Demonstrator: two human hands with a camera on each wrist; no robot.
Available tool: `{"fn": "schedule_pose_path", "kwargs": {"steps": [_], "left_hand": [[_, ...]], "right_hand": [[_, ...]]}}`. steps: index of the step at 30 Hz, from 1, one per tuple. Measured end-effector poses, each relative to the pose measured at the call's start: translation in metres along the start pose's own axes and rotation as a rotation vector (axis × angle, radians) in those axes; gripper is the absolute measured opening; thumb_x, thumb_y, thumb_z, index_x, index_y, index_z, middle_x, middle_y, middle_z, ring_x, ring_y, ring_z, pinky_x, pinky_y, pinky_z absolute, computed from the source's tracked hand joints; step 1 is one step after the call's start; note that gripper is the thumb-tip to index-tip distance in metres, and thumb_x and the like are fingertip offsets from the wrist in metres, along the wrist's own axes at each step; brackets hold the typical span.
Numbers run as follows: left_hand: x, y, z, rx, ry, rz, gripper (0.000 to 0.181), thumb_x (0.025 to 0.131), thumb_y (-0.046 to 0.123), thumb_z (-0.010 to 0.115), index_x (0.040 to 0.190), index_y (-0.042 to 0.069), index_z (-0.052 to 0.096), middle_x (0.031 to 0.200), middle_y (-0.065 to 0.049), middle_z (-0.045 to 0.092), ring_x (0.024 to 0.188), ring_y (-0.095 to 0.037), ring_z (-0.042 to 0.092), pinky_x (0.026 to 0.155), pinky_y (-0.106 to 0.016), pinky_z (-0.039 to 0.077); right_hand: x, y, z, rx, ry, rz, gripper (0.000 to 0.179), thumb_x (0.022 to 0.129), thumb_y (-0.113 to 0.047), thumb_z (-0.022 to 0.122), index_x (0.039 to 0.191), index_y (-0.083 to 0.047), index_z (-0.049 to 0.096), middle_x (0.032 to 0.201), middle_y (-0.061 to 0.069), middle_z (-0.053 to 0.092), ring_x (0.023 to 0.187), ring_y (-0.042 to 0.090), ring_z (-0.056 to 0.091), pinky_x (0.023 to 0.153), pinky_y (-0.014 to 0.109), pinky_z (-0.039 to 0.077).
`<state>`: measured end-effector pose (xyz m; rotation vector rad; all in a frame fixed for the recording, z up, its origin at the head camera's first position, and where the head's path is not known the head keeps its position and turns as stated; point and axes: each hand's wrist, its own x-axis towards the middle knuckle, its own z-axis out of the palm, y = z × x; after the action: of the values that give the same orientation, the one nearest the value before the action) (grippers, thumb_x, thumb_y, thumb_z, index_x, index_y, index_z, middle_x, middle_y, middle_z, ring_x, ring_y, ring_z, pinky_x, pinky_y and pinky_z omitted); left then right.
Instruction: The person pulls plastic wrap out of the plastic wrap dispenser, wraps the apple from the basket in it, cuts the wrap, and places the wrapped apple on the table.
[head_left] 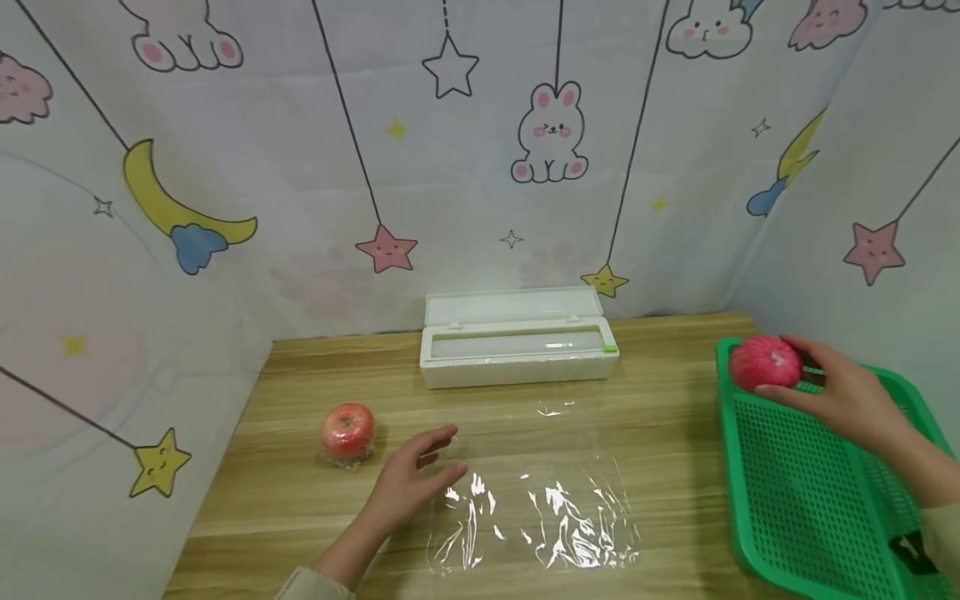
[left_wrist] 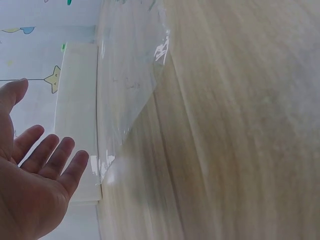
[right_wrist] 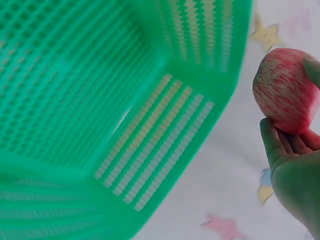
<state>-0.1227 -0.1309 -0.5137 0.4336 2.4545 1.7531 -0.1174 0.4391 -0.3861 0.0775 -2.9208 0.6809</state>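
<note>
A red apple (head_left: 765, 363) is gripped by my right hand (head_left: 855, 400) over the far end of a green basket (head_left: 738, 500). In the right wrist view, the streaked apple (right_wrist: 284, 90) sits between thumb and fingers, apart from the basket wall. My left hand (head_left: 412, 479) hovers with relaxed fingers by the left edge of a clear plastic film sheet (head_left: 540, 508), which lies spread on the table. In the left wrist view, the left palm (left_wrist: 35, 205) holds nothing. Another apple (head_left: 348, 431), with cling film around it, rests on the table left of that hand.
A white cling film dispenser box (head_left: 517, 371) stands at the back of the table (head_left: 285, 500), its lid (head_left: 513, 306) raised and a film roll inside. A patterned cloth (head_left: 465, 167) hangs behind and at both sides. Some dark item (head_left: 912, 550) shows at the basket's right side.
</note>
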Motion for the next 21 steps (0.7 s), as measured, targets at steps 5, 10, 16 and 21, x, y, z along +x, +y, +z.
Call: {"fn": "schedule_pose_path", "kwargs": {"steps": [5, 10, 16, 21], "left_hand": [[0.001, 0.003, -0.002, 0.001, -0.003, 0.022, 0.061, 0.092, 0.018, 0.087, 0.145, 0.001, 0.063, 0.147, -0.015, 0.064, 0.137, -0.038, 0.06, 0.115, -0.05, 0.048], [0.001, 0.005, -0.002, 0.012, 0.002, 0.043, 0.06, 0.092, 0.018, 0.086, 0.144, -0.001, 0.063, 0.146, -0.016, 0.065, 0.136, -0.039, 0.061, 0.114, -0.049, 0.049], [0.003, 0.013, -0.002, 0.017, 0.009, 0.045, 0.06, 0.092, 0.018, 0.086, 0.146, 0.003, 0.063, 0.148, -0.016, 0.064, 0.137, -0.036, 0.061, 0.115, -0.048, 0.049], [0.008, 0.024, -0.001, 0.011, 0.013, 0.05, 0.062, 0.091, 0.016, 0.087, 0.148, 0.007, 0.063, 0.15, -0.011, 0.063, 0.137, -0.033, 0.061, 0.115, -0.045, 0.05]], "right_hand": [[0.009, -0.032, 0.009, 0.051, -0.01, -0.088, 0.085, 0.09, -0.028, 0.089, 0.152, 0.01, 0.045, 0.142, 0.036, 0.054, 0.118, 0.06, 0.061, 0.078, 0.034, 0.064], [0.015, -0.07, 0.022, 0.093, -0.041, -0.146, 0.084, 0.09, -0.028, 0.089, 0.154, 0.006, 0.046, 0.144, 0.032, 0.055, 0.122, 0.056, 0.061, 0.088, 0.064, 0.06], [0.022, -0.11, 0.039, 0.132, -0.108, -0.201, 0.085, 0.089, -0.029, 0.091, 0.154, 0.002, 0.047, 0.146, 0.029, 0.057, 0.124, 0.051, 0.062, 0.09, 0.062, 0.061], [0.026, -0.137, 0.054, 0.165, -0.123, -0.31, 0.082, 0.084, -0.023, 0.094, 0.15, 0.003, 0.052, 0.14, 0.024, 0.063, 0.12, 0.044, 0.066, 0.091, 0.057, 0.063]]}}
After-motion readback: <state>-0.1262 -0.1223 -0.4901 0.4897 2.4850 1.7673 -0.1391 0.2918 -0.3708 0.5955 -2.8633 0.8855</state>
